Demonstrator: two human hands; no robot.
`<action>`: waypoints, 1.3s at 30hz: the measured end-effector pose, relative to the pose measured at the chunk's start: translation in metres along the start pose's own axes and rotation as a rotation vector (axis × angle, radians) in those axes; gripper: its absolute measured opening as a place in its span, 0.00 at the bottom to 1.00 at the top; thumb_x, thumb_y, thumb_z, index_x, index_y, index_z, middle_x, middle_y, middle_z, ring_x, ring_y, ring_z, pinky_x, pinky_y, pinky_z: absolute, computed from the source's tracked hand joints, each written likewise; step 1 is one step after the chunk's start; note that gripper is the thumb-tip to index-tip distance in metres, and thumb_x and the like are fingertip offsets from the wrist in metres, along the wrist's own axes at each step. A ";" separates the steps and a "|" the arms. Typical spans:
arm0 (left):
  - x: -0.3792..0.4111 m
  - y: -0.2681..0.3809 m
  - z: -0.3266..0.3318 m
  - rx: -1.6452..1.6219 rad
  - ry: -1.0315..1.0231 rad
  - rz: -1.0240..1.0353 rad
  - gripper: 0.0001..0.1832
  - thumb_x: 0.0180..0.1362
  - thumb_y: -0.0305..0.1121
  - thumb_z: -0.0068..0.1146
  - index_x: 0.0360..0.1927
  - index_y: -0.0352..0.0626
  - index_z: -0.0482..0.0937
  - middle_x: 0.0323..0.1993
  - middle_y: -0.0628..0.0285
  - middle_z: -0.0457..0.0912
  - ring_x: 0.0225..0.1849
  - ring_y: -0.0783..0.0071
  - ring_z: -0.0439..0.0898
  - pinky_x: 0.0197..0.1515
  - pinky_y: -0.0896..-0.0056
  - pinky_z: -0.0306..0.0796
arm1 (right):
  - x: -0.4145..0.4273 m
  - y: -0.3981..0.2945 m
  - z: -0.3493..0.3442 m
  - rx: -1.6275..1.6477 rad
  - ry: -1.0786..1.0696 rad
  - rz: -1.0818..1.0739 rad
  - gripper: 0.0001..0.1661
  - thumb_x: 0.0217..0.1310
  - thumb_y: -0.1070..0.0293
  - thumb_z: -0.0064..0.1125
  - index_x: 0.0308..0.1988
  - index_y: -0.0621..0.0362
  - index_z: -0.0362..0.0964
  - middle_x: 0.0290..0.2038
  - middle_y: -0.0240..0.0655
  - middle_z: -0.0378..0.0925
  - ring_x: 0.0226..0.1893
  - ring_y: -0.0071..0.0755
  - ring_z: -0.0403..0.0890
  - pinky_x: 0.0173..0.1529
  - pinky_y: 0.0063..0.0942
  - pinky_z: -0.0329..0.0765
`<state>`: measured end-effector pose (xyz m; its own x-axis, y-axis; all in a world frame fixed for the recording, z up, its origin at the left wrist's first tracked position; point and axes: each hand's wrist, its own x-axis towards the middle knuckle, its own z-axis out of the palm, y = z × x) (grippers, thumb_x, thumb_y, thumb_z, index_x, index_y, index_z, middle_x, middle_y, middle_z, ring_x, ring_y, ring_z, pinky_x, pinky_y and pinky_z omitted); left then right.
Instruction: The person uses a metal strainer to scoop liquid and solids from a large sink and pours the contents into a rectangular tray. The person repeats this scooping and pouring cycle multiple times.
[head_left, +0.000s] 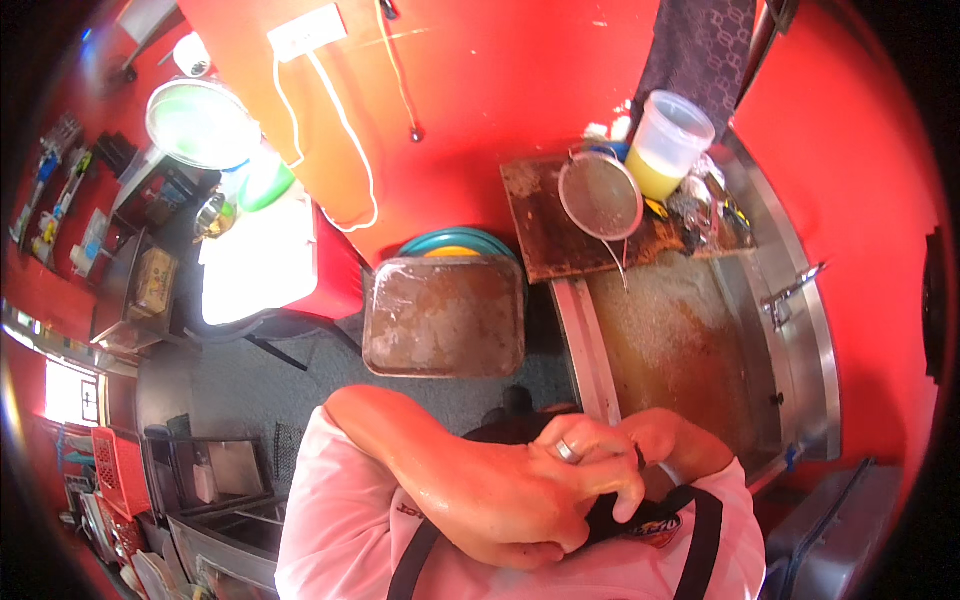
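My left hand (536, 506) crosses in front of my chest, back turned upward, fingers bent and somewhat apart. My right hand (651, 436) comes in from the other side and overlaps it; much of it is hidden. I see no object between them, but their undersides are out of sight. A silver ring (568, 451) sits on one finger where the hands meet. Under them are the dark straps (699, 544) and the light shirt (341, 517) on my body. Beyond my forearms stands a worn brown tray (444, 319).
Right, a sink (664, 337) holds cloudy water below a faucet (793, 296). Across it lies a wooden board (536, 225) bearing a sieve (600, 195) and a plastic tub (671, 142) of yellow liquid. Left is a red cooler (337, 270); cables (341, 97) hang on the wall.
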<state>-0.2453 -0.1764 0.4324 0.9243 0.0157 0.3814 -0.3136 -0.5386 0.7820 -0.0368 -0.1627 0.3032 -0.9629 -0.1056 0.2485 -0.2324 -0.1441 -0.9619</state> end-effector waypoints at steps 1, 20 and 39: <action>0.000 -0.003 0.000 0.013 0.015 0.022 0.08 0.44 0.33 0.58 0.16 0.43 0.72 0.46 0.57 0.63 0.51 0.51 0.57 0.50 0.52 0.52 | -0.002 0.004 -0.001 -0.014 -0.015 0.002 0.31 0.54 0.44 0.43 0.40 0.60 0.76 0.55 0.40 0.62 0.57 0.46 0.52 0.58 0.41 0.50; -0.022 -0.015 -0.042 -0.199 0.925 -0.255 0.41 0.40 0.56 0.50 0.51 0.29 0.69 0.55 0.54 0.63 0.61 0.67 0.53 0.59 0.69 0.43 | 0.015 -0.047 0.006 -0.280 -0.093 0.163 0.27 0.51 0.45 0.36 0.45 0.37 0.76 0.44 0.29 0.55 0.38 0.35 0.55 0.47 0.32 0.54; -0.091 -0.098 -0.035 -0.395 1.528 -0.179 0.28 0.50 0.42 0.48 0.53 0.38 0.67 0.54 0.61 0.68 0.52 0.75 0.65 0.53 0.73 0.54 | -0.404 0.202 -0.126 -0.638 2.174 1.373 0.14 0.51 0.67 0.47 0.37 0.55 0.77 0.25 0.32 0.76 0.19 0.27 0.73 0.20 0.26 0.68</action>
<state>-0.3069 -0.0958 0.3384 -0.0496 0.9788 0.1987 -0.4888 -0.1973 0.8498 0.2876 -0.0254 -0.0055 0.6874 0.7125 -0.1408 0.5986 -0.6656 -0.4458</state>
